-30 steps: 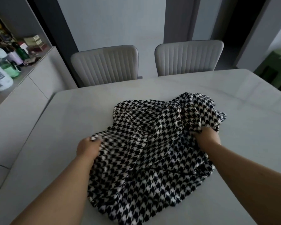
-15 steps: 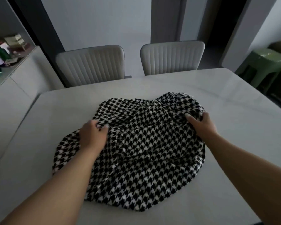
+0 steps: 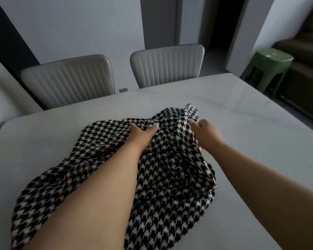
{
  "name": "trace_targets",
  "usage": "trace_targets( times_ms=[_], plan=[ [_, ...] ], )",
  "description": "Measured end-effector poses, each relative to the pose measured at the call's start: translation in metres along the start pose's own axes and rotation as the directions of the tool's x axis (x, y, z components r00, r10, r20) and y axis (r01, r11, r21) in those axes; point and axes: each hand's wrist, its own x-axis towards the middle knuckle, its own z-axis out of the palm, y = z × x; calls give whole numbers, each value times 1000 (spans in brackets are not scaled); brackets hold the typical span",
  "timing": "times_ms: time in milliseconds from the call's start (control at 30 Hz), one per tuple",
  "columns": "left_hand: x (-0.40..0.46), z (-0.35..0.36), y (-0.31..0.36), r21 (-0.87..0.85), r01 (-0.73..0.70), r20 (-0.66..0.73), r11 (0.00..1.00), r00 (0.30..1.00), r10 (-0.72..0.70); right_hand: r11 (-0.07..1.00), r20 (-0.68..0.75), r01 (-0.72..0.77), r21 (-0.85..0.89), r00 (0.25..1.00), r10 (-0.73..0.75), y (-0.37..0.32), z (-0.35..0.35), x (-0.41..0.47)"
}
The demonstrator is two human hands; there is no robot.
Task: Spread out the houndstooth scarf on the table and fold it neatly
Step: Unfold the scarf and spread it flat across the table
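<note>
Fingers of the left hand (image 3: 141, 135) curl into a bunched fold of the houndstooth scarf (image 3: 163, 168), thumb and forefinger spread with cloth gathered between them, so this hand grips the fabric near its far middle. Beside it, the right hand (image 3: 205, 131) pinches the raised far edge of the scarf, its fingertips buried in the cloth just below a fringed corner that stands up from the heap. Both hands are close together, separated by a ridge of gathered fabric. The left forearm lies across the near part of the scarf and covers much of it; the right forearm reaches in from the right and passes over bare tabletop.

Crumpled rather than flat, the scarf sits on the pale marble-look table (image 3: 260, 141), with its near left portion spreading towards the table's near edge and its right side rumpled into folds. At the table's far side stand two ribbed grey chairs (image 3: 70, 78) side by side. A green stool (image 3: 267, 65) stands on the floor beyond the table's far right corner.
</note>
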Motion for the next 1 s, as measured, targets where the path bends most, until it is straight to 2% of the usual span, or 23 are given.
trace_targets(
  times_ms=[33, 67, 100, 133, 167, 233, 300, 333, 367, 400, 433, 467, 500, 567, 633, 667, 733, 800, 867, 1000],
  plan=[
    [2, 10, 0, 9, 0, 78, 1000, 997, -1, 993, -24, -38, 108, 999, 41, -3, -3, 6],
    [0, 21, 1, 58, -52, 157, 997, 987, 42, 965, 19, -109, 239, 994, 108, -6, -5, 11],
    [-5, 34, 1, 103, -120, 236, 987, 967, 93, 918, 90, -182, 353, 983, 160, -10, -9, 12],
    [-14, 46, 2, 107, -174, 318, 979, 939, 132, 895, 177, -225, 386, 970, 168, -13, -11, 13],
    [-24, 57, 2, 71, -205, 407, 976, 899, 159, 911, 247, -225, 347, 958, 143, -14, -14, 13],
    [-37, 66, 3, -7, -201, 557, 980, 813, 170, 972, 326, -133, 195, 943, 64, -8, -15, 12],
    [-41, 57, 4, -74, -149, 613, 986, 773, 163, 982, 354, -112, 149, 934, 53, 5, -14, 9],
    [-40, 49, 6, -109, -138, 581, 984, 795, 176, 976, 366, -145, 161, 927, 77, 11, -13, 9],
    [-35, 40, 7, -108, -163, 489, 981, 850, 195, 969, 369, -175, 177, 924, 99, 18, -12, 9],
    [-27, 30, 7, -46, -212, 342, 976, 915, 215, 962, 352, -197, 191, 928, 120, 24, -11, 10],
    [-16, 22, 5, 84, -258, 158, 962, 957, 243, 958, 314, -201, 206, 940, 130, 25, -11, 10],
    [-4, 13, 0, 259, -254, 2, 932, 965, 263, 957, 264, -188, 219, 956, 128, 23, -8, 8],
    [8, 7, -8, 405, -210, -57, 890, 966, 254, 965, 224, -157, 209, 969, 109, 19, -6, 4],
    [26, 4, -23, 524, -121, -5, 843, 989, 145, 999, 217, -42, 32, 976, 34, 8, 5, -9],
    [36, 14, -37, 496, -70, 67, 866, 997, 42, 970, 289, 108, -218, 956, -42, 0, 25, -21],
    [38, 19, -43, 470, -69, 76, 880, 996, 38, 937, 327, 154, -313, 944, -46, -1, 35, -24],
    [41, 25, -53, 449, -81, 71, 890, 996, 55, 900, 381, 153, -408, 924, 16, 4, 50, -24],
    [43, 21, -58, 447, -96, 67, 889, 995, 74, 930, 402, 114, -350, 915, 39, 13, 52, -22],
    [46, 10, -63, 378, -79, 12, 923, 997, 80, 975, 369, 57, -214, 929, 27, 18, 46, -23],
    [56, -26, -49, 4, -65, -205, 998, 977, 64, 996, 162, -55, 72, 986, 43, 18, 24, -13]
  ],
)
